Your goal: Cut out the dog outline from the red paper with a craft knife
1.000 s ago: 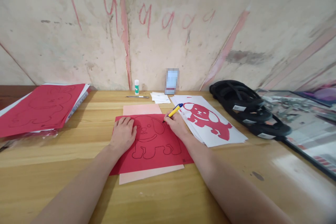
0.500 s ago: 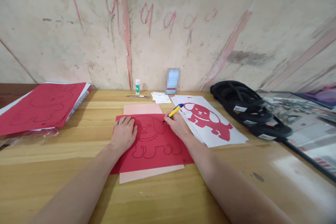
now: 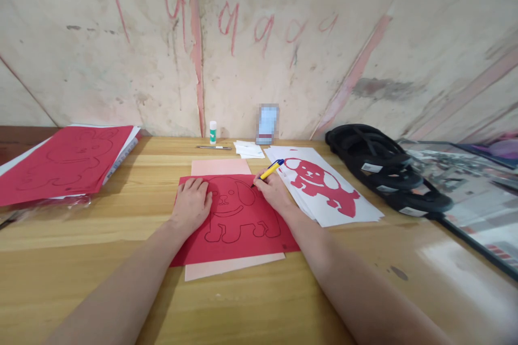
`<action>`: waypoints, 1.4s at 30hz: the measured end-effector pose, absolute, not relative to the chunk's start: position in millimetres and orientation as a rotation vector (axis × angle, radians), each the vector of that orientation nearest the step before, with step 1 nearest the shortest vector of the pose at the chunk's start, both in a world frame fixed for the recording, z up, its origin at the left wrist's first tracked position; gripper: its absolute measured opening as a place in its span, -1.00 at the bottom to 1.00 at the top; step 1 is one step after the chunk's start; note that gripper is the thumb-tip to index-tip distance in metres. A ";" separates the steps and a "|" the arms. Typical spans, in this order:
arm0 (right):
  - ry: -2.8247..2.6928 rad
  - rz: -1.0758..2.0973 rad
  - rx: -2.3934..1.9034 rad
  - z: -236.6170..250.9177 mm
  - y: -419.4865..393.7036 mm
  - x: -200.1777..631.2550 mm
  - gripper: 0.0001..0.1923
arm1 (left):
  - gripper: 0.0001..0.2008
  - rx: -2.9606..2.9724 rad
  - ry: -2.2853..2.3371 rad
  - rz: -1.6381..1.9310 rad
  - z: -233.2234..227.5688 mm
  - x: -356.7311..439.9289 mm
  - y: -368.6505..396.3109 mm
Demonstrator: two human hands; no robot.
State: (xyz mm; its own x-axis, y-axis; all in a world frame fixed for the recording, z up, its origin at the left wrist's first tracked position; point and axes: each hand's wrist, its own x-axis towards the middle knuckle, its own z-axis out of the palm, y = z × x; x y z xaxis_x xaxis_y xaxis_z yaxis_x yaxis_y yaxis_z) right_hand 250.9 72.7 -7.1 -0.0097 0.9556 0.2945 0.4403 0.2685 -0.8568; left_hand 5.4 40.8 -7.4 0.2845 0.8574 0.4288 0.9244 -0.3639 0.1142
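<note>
A red paper sheet point(image 3: 243, 237) with a dog outline drawn on it lies on a pink sheet point(image 3: 220, 166) on the wooden table point(image 3: 121, 221). My left hand point(image 3: 191, 204) rests flat on the red sheet's left part, fingers together, pressing it down. My right hand point(image 3: 272, 193) grips a yellow and blue pen point(image 3: 270, 170), its tip touching the sheet at the dog's ear.
White sheets with a red dog cut-out point(image 3: 319, 180) lie to the right. A stack of red sheets point(image 3: 60, 164) sits at far left. A glue stick point(image 3: 212, 132), a thin tool point(image 3: 214, 147) and small papers point(image 3: 247, 149) stand near the wall. Black straps point(image 3: 380, 170) lie at right.
Almost nothing has moved. Both hands stay in place on the red sheet; the view has shifted very slightly.
</note>
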 end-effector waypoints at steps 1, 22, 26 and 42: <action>-1.605 0.693 -1.316 -7.3 72.8 250.9 -0.90 | -0.73 -2.388 -1.673 -0.641 -7.4 5.4 40.9; -1.625 0.721 -1.332 -2.0 70.8 248.7 -0.88 | -0.74 -2.393 -1.679 -0.638 -7.7 5.7 41.2; -1.627 0.721 -1.330 -3.6 71.4 249.3 -0.89 | -0.73 -2.390 -1.684 -0.633 -6.7 6.0 40.8; -1.637 0.708 -1.315 -1.5 70.9 247.3 -0.86 | -0.74 -2.385 -1.685 -0.634 -8.0 5.6 40.8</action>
State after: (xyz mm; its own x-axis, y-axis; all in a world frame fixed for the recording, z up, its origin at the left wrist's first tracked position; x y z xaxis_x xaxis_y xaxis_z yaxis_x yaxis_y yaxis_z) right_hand 247.3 70.9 -1.5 -0.0374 0.9573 0.2867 0.4465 0.2727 -0.8522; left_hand 5.6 40.8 -8.0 0.2785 0.8622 0.4231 0.9272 -0.3563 0.1158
